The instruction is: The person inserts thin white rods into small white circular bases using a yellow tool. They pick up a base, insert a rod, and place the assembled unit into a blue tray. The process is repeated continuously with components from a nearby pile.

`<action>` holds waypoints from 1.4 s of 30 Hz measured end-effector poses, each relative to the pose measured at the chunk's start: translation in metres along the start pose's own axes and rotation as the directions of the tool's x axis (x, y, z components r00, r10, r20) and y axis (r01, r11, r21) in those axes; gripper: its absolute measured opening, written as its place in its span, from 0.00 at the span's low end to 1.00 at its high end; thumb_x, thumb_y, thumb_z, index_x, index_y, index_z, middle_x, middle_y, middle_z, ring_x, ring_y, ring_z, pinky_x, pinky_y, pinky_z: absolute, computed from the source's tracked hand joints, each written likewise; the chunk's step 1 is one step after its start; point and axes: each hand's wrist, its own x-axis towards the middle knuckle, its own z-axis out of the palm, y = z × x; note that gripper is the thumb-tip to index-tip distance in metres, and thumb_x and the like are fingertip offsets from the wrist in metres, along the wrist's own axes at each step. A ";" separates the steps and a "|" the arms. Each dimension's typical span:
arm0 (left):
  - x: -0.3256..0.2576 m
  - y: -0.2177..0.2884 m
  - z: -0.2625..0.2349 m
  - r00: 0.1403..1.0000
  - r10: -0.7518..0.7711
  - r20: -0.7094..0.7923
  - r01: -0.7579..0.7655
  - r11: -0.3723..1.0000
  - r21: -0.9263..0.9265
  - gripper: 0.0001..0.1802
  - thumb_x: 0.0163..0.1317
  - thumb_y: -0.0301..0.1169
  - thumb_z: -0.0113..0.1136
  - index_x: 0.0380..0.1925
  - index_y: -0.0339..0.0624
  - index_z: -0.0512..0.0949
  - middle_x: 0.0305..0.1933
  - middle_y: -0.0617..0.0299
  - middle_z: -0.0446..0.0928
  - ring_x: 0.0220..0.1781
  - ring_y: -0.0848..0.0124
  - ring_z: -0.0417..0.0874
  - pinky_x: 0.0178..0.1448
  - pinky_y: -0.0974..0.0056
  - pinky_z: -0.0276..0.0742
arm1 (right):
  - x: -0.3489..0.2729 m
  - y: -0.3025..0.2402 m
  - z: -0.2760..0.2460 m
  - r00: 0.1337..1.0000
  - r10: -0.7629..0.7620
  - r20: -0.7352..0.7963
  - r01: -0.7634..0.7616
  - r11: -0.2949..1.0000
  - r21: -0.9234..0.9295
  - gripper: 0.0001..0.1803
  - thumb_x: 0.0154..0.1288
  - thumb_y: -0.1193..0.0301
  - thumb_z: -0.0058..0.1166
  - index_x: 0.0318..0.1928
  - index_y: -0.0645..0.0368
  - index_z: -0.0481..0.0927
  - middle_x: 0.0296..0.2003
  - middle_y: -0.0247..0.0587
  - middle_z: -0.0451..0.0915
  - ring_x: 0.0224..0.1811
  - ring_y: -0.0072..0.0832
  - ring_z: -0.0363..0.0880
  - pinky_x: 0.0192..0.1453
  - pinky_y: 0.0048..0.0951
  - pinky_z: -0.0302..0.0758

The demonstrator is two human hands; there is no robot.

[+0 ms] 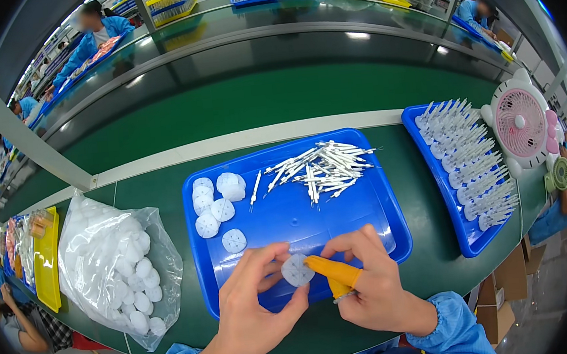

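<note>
Over the near part of the blue tray [363, 237], a white translucent round disc with small holes [297, 270] is held between thumb and fingers of my left hand [254, 307]. From the other side my right hand [374, 290], wearing yellow finger covers, pinches at the disc's right edge. Whether its fingers also grip a small part there is hidden. Several similar discs [222, 210] lie at the tray's left side. A loose pile of thin white sticks with fine wire ends [326, 166] fills the far right of the tray, and one stick [255, 189] lies apart.
On the left, an open clear bag [112, 259] holds many white discs, beside a yellow tray [48, 265]. To the right stand a blue tray of assembled disc-and-stick pieces [465, 168] and a pink-and-white fan [520, 122]. Beyond runs a green conveyor belt [256, 98]; other people sit farther off.
</note>
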 end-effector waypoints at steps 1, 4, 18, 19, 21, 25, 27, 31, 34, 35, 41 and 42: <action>0.000 0.000 0.000 1.000 0.003 0.003 -0.003 1.000 0.016 0.33 0.56 0.19 0.78 0.63 0.39 0.77 0.55 0.53 0.81 0.56 0.60 0.91 0.58 0.59 0.91 | -0.001 -0.002 -0.002 1.000 0.003 -0.001 -0.003 1.000 0.018 0.26 0.39 0.86 0.61 0.46 0.71 0.90 0.51 0.46 0.79 0.46 0.42 0.72 0.48 0.41 0.70; 0.000 0.004 0.001 0.999 0.007 0.040 -0.009 0.999 0.036 0.33 0.57 0.20 0.77 0.63 0.38 0.77 0.55 0.52 0.82 0.56 0.59 0.91 0.60 0.59 0.91 | 0.000 -0.001 0.000 1.000 -0.013 0.015 0.012 0.999 0.035 0.26 0.39 0.87 0.60 0.46 0.70 0.90 0.51 0.46 0.79 0.47 0.42 0.71 0.48 0.42 0.69; 0.001 0.005 0.001 0.998 -0.030 0.056 0.029 0.999 0.014 0.33 0.57 0.20 0.77 0.64 0.35 0.76 0.56 0.50 0.82 0.57 0.59 0.91 0.61 0.57 0.91 | -0.001 0.000 -0.002 1.000 -0.011 0.023 0.011 0.999 0.033 0.25 0.38 0.86 0.60 0.44 0.69 0.91 0.52 0.45 0.79 0.48 0.44 0.72 0.48 0.40 0.71; 0.001 0.004 0.001 0.998 -0.030 0.056 0.029 1.000 0.012 0.33 0.57 0.20 0.77 0.64 0.35 0.76 0.56 0.50 0.82 0.57 0.59 0.91 0.61 0.57 0.91 | -0.002 -0.001 -0.002 1.000 -0.011 0.010 0.010 0.999 0.030 0.25 0.38 0.86 0.60 0.43 0.69 0.91 0.51 0.45 0.79 0.47 0.44 0.72 0.48 0.40 0.72; 0.002 0.005 0.001 0.998 -0.029 0.056 0.028 0.999 0.016 0.33 0.57 0.19 0.77 0.64 0.35 0.76 0.55 0.50 0.81 0.57 0.59 0.91 0.61 0.57 0.92 | -0.002 -0.001 -0.002 1.000 -0.016 0.007 0.016 1.000 0.025 0.25 0.37 0.85 0.60 0.43 0.69 0.91 0.51 0.46 0.80 0.47 0.44 0.72 0.47 0.40 0.71; 0.002 0.006 0.001 0.998 -0.027 0.059 0.026 0.999 0.027 0.34 0.57 0.19 0.76 0.65 0.35 0.76 0.55 0.51 0.81 0.57 0.59 0.91 0.60 0.57 0.92 | -0.001 0.001 0.000 0.999 -0.047 0.027 0.046 0.999 0.010 0.25 0.37 0.85 0.60 0.43 0.70 0.91 0.50 0.46 0.80 0.46 0.43 0.72 0.47 0.41 0.71; 0.002 0.005 0.001 0.998 -0.027 0.057 0.026 0.999 0.022 0.34 0.57 0.19 0.76 0.65 0.36 0.76 0.55 0.51 0.81 0.56 0.59 0.91 0.60 0.57 0.92 | -0.001 0.000 0.001 0.999 -0.040 0.020 0.040 0.999 0.011 0.24 0.37 0.85 0.61 0.42 0.71 0.91 0.50 0.45 0.80 0.46 0.43 0.72 0.47 0.41 0.70; 0.002 0.004 0.000 0.997 -0.039 0.061 0.039 0.999 0.014 0.34 0.56 0.19 0.77 0.65 0.36 0.76 0.55 0.51 0.81 0.55 0.59 0.91 0.59 0.57 0.92 | -0.002 -0.002 0.000 0.999 -0.013 0.033 0.012 0.999 0.037 0.25 0.37 0.85 0.61 0.44 0.70 0.91 0.50 0.45 0.79 0.46 0.43 0.72 0.49 0.42 0.70; 0.002 0.005 0.001 0.996 -0.043 0.075 0.040 0.998 0.045 0.35 0.56 0.19 0.77 0.65 0.37 0.76 0.56 0.51 0.81 0.55 0.60 0.91 0.59 0.57 0.92 | -0.003 0.000 0.004 0.997 -0.037 0.068 0.036 0.999 0.015 0.26 0.38 0.84 0.62 0.45 0.69 0.91 0.50 0.44 0.78 0.46 0.43 0.71 0.49 0.42 0.69; 0.002 0.005 0.001 0.996 -0.045 0.076 0.041 0.998 0.047 0.35 0.56 0.19 0.77 0.65 0.37 0.76 0.56 0.50 0.81 0.55 0.60 0.91 0.59 0.57 0.92 | -0.003 0.000 0.006 0.996 -0.046 0.079 0.046 0.999 -0.001 0.27 0.38 0.84 0.62 0.46 0.69 0.91 0.50 0.44 0.78 0.46 0.43 0.71 0.49 0.43 0.69; 0.001 0.005 0.000 0.996 -0.054 0.069 0.051 0.998 0.041 0.34 0.57 0.20 0.76 0.65 0.37 0.76 0.57 0.50 0.81 0.55 0.60 0.91 0.59 0.57 0.92 | -0.004 0.000 0.003 0.999 -0.032 0.027 0.030 0.999 0.040 0.23 0.38 0.84 0.63 0.42 0.70 0.91 0.49 0.45 0.78 0.46 0.43 0.72 0.49 0.44 0.68; 0.001 0.005 -0.001 0.996 -0.051 0.070 0.048 0.998 0.041 0.34 0.57 0.20 0.77 0.65 0.36 0.76 0.57 0.50 0.81 0.55 0.60 0.91 0.59 0.57 0.92 | -0.004 -0.001 0.004 0.998 -0.044 0.042 0.042 0.998 0.055 0.24 0.38 0.84 0.63 0.42 0.70 0.91 0.49 0.45 0.78 0.46 0.43 0.72 0.49 0.44 0.68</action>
